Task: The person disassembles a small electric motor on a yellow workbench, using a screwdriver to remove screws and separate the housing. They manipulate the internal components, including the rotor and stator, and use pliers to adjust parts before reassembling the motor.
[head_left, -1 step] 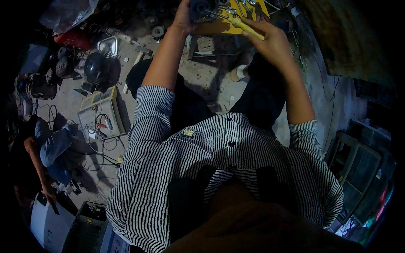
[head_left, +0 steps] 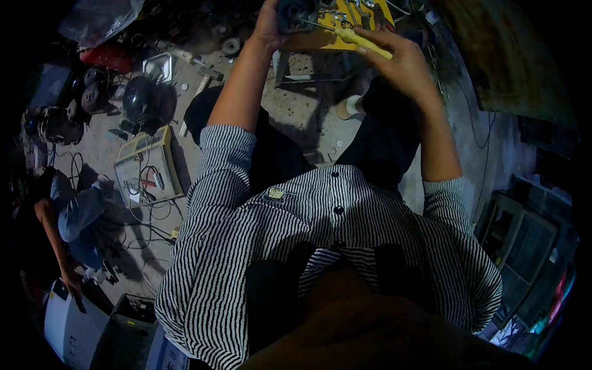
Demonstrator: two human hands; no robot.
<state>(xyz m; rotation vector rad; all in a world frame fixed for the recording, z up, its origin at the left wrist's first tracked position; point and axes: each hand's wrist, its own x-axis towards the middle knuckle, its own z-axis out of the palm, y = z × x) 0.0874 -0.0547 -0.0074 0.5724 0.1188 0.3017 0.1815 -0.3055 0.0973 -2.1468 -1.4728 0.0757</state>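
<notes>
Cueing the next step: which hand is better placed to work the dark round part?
Likely the right hand: it holds a yellow-handled tool, metal shaft toward the dark round part; the left hand is beside it.

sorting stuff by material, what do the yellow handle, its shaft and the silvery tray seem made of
Handle: probably plastic, fairly smooth, opaque yellow. Shaft: likely metal, slim, straight and greyish. Tray: looks like shiny bare metal, with bright reflections, though silvery plastic isn't ruled out.

Near the top, we have our left hand (head_left: 267,29) against a dark part (head_left: 296,12); our right hand (head_left: 405,63) grips a yellow-handled tool (head_left: 365,43), its thin shaft (head_left: 317,24) pointing toward that part. Lower left, a co-worker's hand (head_left: 71,282) is over a pale panel (head_left: 69,330).
</notes>
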